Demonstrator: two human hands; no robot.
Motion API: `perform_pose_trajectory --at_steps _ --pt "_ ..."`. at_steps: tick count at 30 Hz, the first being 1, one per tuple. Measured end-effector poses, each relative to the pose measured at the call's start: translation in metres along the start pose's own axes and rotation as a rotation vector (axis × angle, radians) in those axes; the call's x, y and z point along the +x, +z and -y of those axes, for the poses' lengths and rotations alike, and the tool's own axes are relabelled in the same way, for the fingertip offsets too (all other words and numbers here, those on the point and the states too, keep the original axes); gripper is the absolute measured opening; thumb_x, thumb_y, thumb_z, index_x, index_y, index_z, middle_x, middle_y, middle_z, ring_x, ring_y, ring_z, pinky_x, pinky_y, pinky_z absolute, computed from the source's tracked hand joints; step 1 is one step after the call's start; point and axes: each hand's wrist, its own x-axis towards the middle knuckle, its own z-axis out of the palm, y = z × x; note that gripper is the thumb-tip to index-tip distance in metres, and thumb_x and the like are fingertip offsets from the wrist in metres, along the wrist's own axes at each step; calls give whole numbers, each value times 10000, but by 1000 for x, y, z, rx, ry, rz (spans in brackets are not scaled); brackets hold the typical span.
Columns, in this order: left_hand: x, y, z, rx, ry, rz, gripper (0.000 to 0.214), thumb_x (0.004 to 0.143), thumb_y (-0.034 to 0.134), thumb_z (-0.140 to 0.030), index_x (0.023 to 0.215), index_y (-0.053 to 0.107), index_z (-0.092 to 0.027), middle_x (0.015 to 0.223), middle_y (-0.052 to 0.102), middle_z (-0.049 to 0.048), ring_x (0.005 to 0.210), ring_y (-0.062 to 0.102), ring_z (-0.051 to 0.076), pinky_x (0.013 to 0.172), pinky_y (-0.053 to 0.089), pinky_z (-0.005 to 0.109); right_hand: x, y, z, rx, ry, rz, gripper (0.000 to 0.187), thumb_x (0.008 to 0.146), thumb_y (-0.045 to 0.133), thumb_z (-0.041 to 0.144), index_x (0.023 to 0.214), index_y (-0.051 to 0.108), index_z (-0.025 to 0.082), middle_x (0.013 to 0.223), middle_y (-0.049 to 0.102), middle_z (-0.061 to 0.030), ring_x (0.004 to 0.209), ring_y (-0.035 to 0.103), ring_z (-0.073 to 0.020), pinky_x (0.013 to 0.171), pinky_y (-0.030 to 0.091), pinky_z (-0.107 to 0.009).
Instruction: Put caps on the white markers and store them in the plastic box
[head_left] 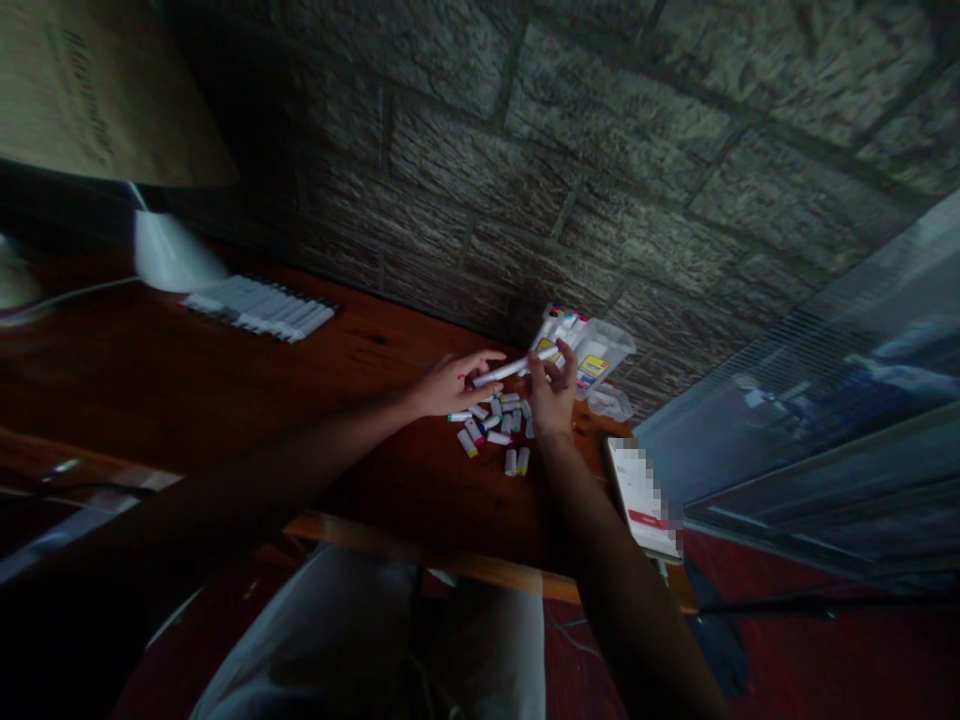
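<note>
A white marker slants over the table between my two hands. My right hand has its fingers closed round the marker's upper right part. At the other end, my left hand has its thumb and fingers apart, with the marker's lower end between them; whether it touches the palm I cannot tell. A small red mark shows on that hand. Below both hands lies a loose pile of white marker caps with coloured ends, several of them yellow, green or pink.
Clear plastic containers, one with markers in it, stand by the stone wall. A row of white markers lies left, beside a lamp. A phone-like device sits at the wooden table's right edge.
</note>
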Motion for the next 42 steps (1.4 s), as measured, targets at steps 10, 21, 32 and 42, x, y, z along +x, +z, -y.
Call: perform_pose_trajectory --at_steps 10,21,32,42 --pt "0 0 -6 -63 4 92 394 813 666 -414 1119 641 -167 793 699 13 534 538 75 523 399 198 11 -7 -16 -62 27 -176 489 865 499 476 1283 341 279 734 503 52 519 490 -90 459 405 -203" --pt "-1 -3 -11 23 28 107 345 848 598 -504 828 667 -167 581 576 -30 516 499 87 500 338 209 2 -1 -1 -62 -4 -95 466 849 569 443 1246 392 276 672 518 73 453 474 -79 427 384 -195" --pt "-2 -2 -9 21 -1 104 336 865 583 -490 828 670 -167 559 546 -31 497 477 86 480 316 218 -1 2 4 -12 4 -36 568 825 614 452 1304 373 267 639 534 85 410 473 -74 390 361 -186" --pt "-1 -2 -9 -9 9 95 328 871 582 -473 778 642 -165 566 559 -29 500 486 81 485 322 209 3 0 2 26 19 -117 524 820 623 417 1258 371 278 678 540 80 418 460 -72 395 379 -195"
